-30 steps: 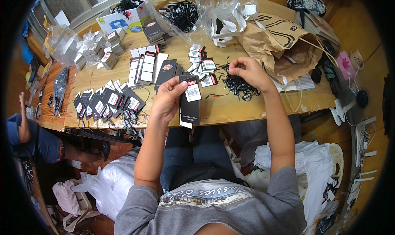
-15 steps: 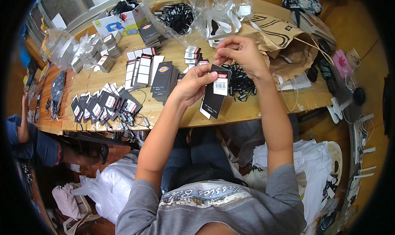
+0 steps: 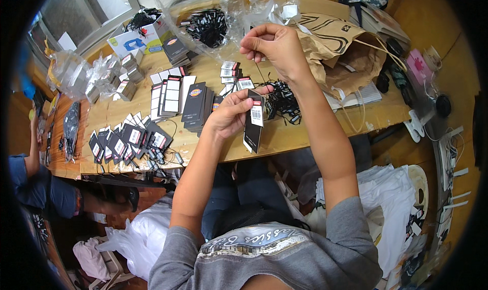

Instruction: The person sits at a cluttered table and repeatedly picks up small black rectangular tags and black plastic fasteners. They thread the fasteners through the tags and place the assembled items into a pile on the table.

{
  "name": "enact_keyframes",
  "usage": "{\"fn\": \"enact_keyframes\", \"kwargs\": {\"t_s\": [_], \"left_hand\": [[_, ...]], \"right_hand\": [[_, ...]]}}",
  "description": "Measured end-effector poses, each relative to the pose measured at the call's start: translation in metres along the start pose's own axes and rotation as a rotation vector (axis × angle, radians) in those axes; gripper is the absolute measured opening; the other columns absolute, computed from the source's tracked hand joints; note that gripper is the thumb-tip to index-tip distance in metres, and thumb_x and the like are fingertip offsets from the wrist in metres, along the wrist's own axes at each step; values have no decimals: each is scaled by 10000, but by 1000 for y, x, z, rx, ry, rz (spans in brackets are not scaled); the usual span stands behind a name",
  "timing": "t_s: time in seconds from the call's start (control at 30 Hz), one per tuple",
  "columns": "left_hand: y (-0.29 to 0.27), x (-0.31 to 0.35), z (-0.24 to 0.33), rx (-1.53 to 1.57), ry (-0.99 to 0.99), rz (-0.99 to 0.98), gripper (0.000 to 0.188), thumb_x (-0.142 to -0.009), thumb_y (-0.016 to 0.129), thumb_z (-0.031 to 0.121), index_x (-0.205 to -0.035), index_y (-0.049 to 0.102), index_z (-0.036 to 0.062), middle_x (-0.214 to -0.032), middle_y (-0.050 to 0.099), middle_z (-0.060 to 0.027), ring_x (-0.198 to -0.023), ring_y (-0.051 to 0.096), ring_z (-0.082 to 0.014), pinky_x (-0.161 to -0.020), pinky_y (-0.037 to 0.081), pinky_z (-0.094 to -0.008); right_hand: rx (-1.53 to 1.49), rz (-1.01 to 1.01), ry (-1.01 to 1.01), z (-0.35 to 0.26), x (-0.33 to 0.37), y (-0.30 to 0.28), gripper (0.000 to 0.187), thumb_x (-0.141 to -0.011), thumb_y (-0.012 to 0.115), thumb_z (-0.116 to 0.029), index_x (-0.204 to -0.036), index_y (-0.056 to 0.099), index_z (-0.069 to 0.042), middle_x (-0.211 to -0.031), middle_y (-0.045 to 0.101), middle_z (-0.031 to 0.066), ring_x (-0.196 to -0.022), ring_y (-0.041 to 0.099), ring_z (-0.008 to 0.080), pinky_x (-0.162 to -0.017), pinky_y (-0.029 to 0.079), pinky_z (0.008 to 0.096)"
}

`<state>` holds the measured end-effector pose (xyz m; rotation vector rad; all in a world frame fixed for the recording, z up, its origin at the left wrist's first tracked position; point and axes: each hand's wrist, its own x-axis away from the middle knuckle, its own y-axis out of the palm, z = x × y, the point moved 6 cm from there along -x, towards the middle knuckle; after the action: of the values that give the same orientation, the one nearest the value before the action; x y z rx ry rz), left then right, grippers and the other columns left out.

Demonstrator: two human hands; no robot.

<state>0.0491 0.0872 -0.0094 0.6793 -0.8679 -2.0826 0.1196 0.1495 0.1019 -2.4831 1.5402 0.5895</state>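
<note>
My left hand [image 3: 229,116] pinches a set of black hang tags [image 3: 252,130] with a white barcode label and a pale card behind. Above it, my right hand [image 3: 278,50] is raised with thumb and fingertips together on a thin dark hang-tag string [image 3: 260,72], which runs down toward the tags' top. Just right of the tags lies a heap of black strings [image 3: 285,106]. Left of my left hand stands a stack of black tags [image 3: 194,101], beside cards with white panels [image 3: 173,98]. Small barcode-labelled tags [image 3: 230,71] lie behind my left hand.
Strung tags [image 3: 127,140] fan out along the table's front left edge. Bagged card bundles [image 3: 104,76], a carton [image 3: 140,38] and a clear bag of strings [image 3: 206,28] stand behind. A brown paper bag [image 3: 351,56] sits at right. Another person's leg [image 3: 46,188] shows far left.
My right hand has risen up and left, drawing the string out above the tags. My left hand and the tags have shifted slightly left and down, the tags now turned more edge-on.
</note>
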Motion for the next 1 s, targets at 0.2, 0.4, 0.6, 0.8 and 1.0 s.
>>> {"fn": "enact_keyframes", "kwargs": {"t_s": [0.2, 0.4, 0.6, 0.8, 1.0], "left_hand": [[6, 0, 3, -12, 5, 58, 557, -740, 590, 129, -1190, 313, -48, -807, 539, -38, -667, 541, -87, -601, 459, -200], [-7, -8, -15, -297, -142, 150, 339, -761, 558, 106, -1054, 468, -39, -828, 577, -47, -713, 563, -89, -654, 476, -220], [-22, -3, -19, -374, -148, 320, 284, -759, 560, 87, -1010, 500, -33, -905, 566, -71, -746, 562, -116, -679, 473, -244], [-16, 26, 5, -655, 120, 761, 176, -792, 521, 83, -940, 482, -3, -892, 540, -62, -738, 518, -96, -651, 442, -230], [-31, 36, 32, -593, 407, 792, 121, -840, 427, 92, -920, 404, 4, -814, 525, -73, -728, 520, -116, -651, 446, -247]], "right_hand": [[-26, 13, 16, 1, -5, -3, 125, -722, 606, -69, -775, 563, 35, -678, 593, 103, -557, 551, 103, -500, 440, 181], [-107, -110, 37, 7, -6, -5, 155, -744, 571, -49, -866, 533, 39, -750, 597, 139, -635, 582, 140, -566, 478, 205], [-277, 24, -169, -23, -10, -40, 105, -744, 573, -66, -827, 558, -4, -774, 603, 118, -665, 579, 153, -592, 460, 214], [-267, 12, -318, -53, -2, -58, 129, -753, 576, -139, -797, 565, -18, -680, 561, 53, -611, 511, 120, -570, 415, 208], [-43, -7, 25, 4, 31, -25, 125, -748, 583, -98, -799, 556, 13, -658, 556, 54, -544, 509, 96, -516, 420, 193]]}}
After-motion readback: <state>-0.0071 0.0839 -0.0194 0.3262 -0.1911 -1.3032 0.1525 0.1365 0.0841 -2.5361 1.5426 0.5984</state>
